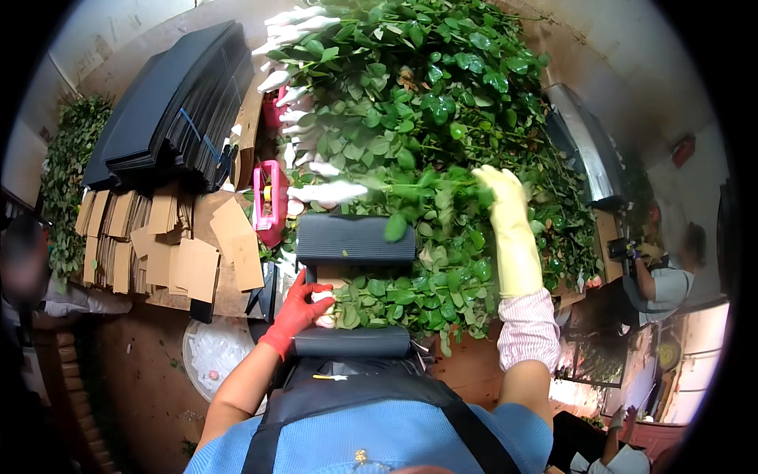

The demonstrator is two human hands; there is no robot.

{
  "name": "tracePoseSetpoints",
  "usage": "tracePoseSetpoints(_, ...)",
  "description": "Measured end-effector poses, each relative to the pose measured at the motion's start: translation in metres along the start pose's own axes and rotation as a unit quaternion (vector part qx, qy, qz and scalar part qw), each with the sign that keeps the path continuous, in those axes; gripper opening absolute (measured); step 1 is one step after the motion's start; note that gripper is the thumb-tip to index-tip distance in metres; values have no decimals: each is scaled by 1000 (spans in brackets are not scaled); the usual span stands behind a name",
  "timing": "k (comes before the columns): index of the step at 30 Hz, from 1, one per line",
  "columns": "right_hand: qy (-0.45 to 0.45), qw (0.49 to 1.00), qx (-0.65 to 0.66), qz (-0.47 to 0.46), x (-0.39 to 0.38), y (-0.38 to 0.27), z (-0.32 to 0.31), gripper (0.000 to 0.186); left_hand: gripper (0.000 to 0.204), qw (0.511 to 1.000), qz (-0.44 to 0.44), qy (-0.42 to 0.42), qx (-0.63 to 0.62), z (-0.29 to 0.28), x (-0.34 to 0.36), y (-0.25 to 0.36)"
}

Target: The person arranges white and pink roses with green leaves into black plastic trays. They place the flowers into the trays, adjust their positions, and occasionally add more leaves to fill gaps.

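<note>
My left hand (298, 313), in a red rubber glove, curls its fingers against pale rose heads (325, 321) at the left end of a leafy bundle. That bundle (410, 302) lies between two dark corrugated sheet folds, the far one (355, 240) and the near one (351, 343). Stretched out to the right, my right hand (500, 188) in a long yellow glove closes around the leafy stem end of a rose. This rose's white-sleeved head (339, 192) points left, and its leaves are blurred by motion. Beyond lies a big heap of rose stems (426, 95) with white-sleeved heads.
Pink tape dispenser (269, 204) stands left of the roses. Small cardboard pieces (197, 267) and a tall stack of dark sheets (170, 103) fill the left side. A white tub (215, 359) sits below on the floor. A co-worker (663, 280) is at the right.
</note>
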State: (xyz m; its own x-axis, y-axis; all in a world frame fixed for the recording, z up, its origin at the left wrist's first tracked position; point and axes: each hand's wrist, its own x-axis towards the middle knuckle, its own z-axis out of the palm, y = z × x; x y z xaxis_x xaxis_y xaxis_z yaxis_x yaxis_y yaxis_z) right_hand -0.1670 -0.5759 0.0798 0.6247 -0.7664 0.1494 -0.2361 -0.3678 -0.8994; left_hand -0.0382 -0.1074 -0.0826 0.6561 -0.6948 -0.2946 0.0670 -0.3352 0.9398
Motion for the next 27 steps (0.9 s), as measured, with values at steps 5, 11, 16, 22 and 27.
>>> tracePoseSetpoints(5, -3, 935, -85, -344, -45, -62, -45, 63, 38, 999, -35, -4, -4, 0, -7, 22)
tracePoseSetpoints(11, 57, 926, -45, -369, -100, -88, -54, 56, 40, 999, -6, 14, 32, 2, -1, -1)
tracePoseSetpoints(16, 113, 933, -104, -325, -161, -93, -72, 53, 40, 1000, -9, 21, 20, 7, 0, 2)
tracePoseSetpoints(22, 197, 927, -131, -290, -192, -100, -105, 50, 38, 1000, -18, 4, 4, 4, 0, 8)
tracePoseSetpoints(27, 237, 928, -137, -252, -186, -106, -132, 47, 46, 998, 8, 27, -48, 7, -1, -8)
